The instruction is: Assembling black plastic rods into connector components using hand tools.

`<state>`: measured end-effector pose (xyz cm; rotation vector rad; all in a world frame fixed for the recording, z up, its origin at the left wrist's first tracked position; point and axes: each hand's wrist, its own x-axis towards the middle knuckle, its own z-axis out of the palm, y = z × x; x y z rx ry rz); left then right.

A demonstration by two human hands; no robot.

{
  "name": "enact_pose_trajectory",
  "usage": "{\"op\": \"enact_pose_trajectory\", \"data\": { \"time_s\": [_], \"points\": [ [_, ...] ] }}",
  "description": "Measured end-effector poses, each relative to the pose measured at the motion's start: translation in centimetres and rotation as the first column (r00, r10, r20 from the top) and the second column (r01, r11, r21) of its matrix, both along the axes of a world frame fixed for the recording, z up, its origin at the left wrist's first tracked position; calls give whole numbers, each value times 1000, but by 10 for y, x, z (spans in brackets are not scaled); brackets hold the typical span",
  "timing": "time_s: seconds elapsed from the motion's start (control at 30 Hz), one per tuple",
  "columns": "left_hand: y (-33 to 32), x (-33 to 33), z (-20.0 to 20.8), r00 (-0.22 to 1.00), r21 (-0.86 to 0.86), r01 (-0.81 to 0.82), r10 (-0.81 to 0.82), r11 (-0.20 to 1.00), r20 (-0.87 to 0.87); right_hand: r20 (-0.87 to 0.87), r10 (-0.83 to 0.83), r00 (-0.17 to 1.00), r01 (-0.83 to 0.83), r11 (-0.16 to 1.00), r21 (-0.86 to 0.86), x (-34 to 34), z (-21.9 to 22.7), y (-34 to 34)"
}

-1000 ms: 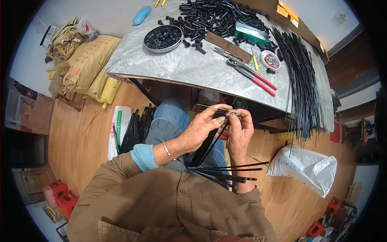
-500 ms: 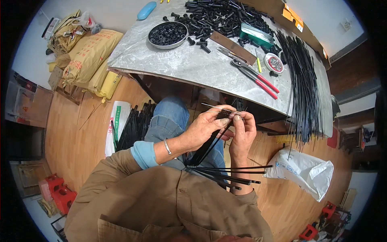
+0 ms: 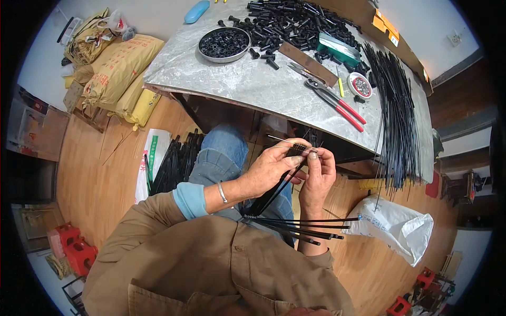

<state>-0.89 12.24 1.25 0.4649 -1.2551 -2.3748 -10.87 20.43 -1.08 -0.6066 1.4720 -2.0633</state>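
Observation:
Close together above my lap, my left hand and my right hand both have their fingertips pinched on a thin metal wire. A row of small dark pieces sits on the wire between the fingertips; their exact kind is too small to tell. Below the hands, black rods slope down to a small dark joint at my waist. From that joint, several more black rods fan out to the right, under my right forearm.
Ahead, a grey table bears a pile of black plastic fittings, a bowl of black rings, red-handled pliers and a sheaf of black rods. A white sack lies right; bundled black rods lean left.
The view has shifted slightly. Both hands keep nearly the same pose and hold; the wire and the row of dark pieces stay between the fingertips.

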Motion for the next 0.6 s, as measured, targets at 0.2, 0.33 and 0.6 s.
{"op": "enact_pose_trajectory", "data": {
  "time_s": [0.2,0.33,0.6],
  "points": [
    [1,0,1,1000,17,-6,6,1000,3,-9,-9,1000,9,1000,-11,-1,-2,1],
    [2,0,0,1000,-7,-16,16,1000,-11,-5,-11,1000,11,999,-36,0,-2,1],
    [3,1,0,1000,14,30,-30,999,-5,35,48,998,-48,999,-12,0,8,5]
  ]
}}
